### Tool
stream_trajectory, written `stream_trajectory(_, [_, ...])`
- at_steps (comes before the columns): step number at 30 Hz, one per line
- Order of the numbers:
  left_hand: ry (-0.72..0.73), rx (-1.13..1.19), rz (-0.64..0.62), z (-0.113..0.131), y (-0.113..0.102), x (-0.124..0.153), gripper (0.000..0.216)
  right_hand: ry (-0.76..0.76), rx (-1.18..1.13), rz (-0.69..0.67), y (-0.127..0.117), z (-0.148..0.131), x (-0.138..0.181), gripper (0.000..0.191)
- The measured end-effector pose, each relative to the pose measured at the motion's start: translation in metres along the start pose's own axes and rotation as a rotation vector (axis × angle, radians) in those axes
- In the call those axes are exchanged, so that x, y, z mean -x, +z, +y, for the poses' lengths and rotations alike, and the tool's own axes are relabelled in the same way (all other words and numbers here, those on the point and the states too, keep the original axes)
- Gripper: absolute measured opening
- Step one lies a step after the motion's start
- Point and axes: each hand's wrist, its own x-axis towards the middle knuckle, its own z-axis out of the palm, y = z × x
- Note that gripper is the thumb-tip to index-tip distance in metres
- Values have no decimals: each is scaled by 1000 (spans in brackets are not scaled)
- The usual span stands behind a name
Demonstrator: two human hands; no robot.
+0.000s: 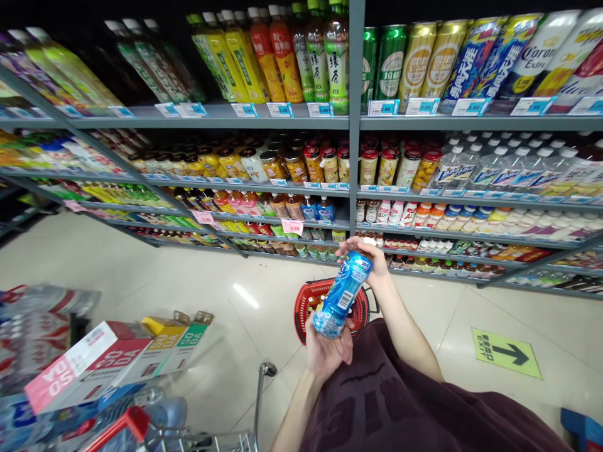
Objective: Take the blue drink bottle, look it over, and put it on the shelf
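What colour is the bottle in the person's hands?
The bottle is mostly blue, seen best in the head view.

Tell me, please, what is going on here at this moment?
A person stands before shelves of drinks, holding a blue bottle with both hands. The left hand supports its base, and the right hand is at its cap end. The bottle is tilted, with its barcode facing up toward the camera. Below it is a red basket with some items inside.

Grey shelves (211,123) carry bottles (286,59), cans (418,59) and jars (315,164); the floor (198,270), apparently, a red basket (301,307)
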Motion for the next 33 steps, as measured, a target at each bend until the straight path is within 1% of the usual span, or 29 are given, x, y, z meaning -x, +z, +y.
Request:
stream_trajectory(2, [32,-14,59,2,2,0,80,53,50,9,1,-3,-2,23])
stream_trajectory(5, [89,-78,119,2,6,-1,69,90,85,35,2,-6,-5,26])
stream_trajectory(8, [173,-212,156,-4,6,-2,59,90,96,73,3,-6,-7,27])
stream_trajectory(10, [229,-319,199,-11,2,-4,56,90,99,95,4,-6,-8,26])
stream_trajectory(13, [344,-491,279,-19,-9,-7,63,106,127,131,5,-6,-9,26])
stream_trajectory(16, [454,-700,395,-22,-15,-10,73,105,182,160,6,-6,-9,27])
stream_trajectory(18, [505,-839,460,-20,-14,-11,76,88,220,173,5,-6,-9,25])
stream_trajectory(21, [601,-1043,519,-15,-10,-12,73,65,259,178,4,-6,-9,23])
stream_trajectory(24, [793,-1281,585,-7,-9,-12,64,58,260,159,3,-7,-10,24])
stream_trajectory(28, [1038,-1543,599,5,-11,-11,52,90,212,112,1,-8,-11,24])
stream_trajectory(31, [1249,-1743,568,13,-9,-8,46,125,158,72,-1,-7,-13,23])
stream_trajectory(33, [1423,-1883,501,18,-5,-5,47,160,101,28,-4,-4,-14,26])
